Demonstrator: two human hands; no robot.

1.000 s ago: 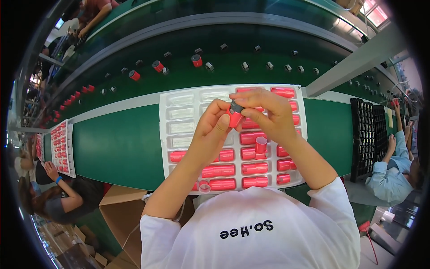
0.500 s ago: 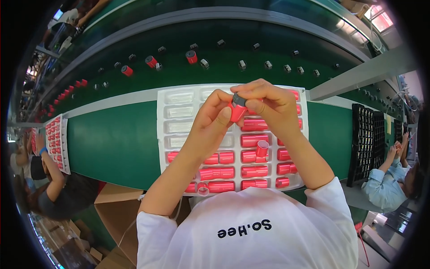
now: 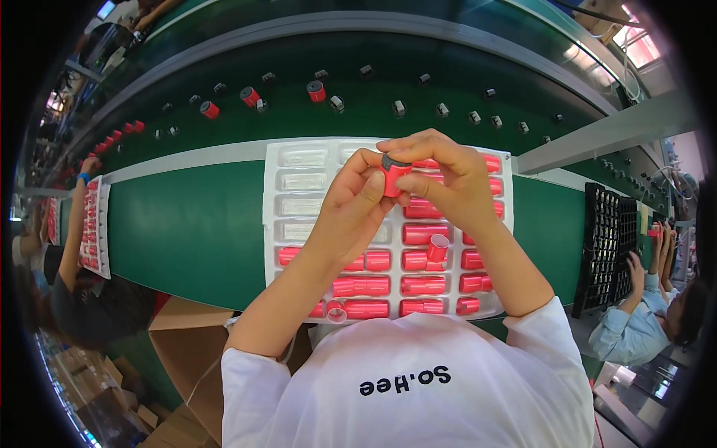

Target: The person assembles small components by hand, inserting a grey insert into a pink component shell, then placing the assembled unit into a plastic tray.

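Note:
Above the white moulded tray (image 3: 396, 261), both hands hold a short red cylinder (image 3: 396, 183) with a dark grey textured top. My left hand (image 3: 357, 187) pinches its left side between thumb and fingers. From the right, my right hand (image 3: 452, 175) closes on it, with its forefinger over the grey top and its thumb at the side. Shiny red tubes (image 3: 424, 234) lie in many of the tray's pockets. One hollow red sleeve (image 3: 438, 248) rests tilted on top of the tubes, and another open-ended sleeve (image 3: 336, 311) sits at the near edge.
Beyond the tray, a green belt (image 3: 366, 127) carries red cylinders (image 3: 317, 91) and several small metal parts (image 3: 399, 108). A slanted grey post (image 3: 590, 123) and black trays (image 3: 597, 246) are at the right. Co-workers sit at both sides. A cardboard box (image 3: 187, 332) is below left.
The grey piece sits deeper in the red cylinder, which is now more upright between my fingers. At left, a co-worker's arm has reached out toward the belt.

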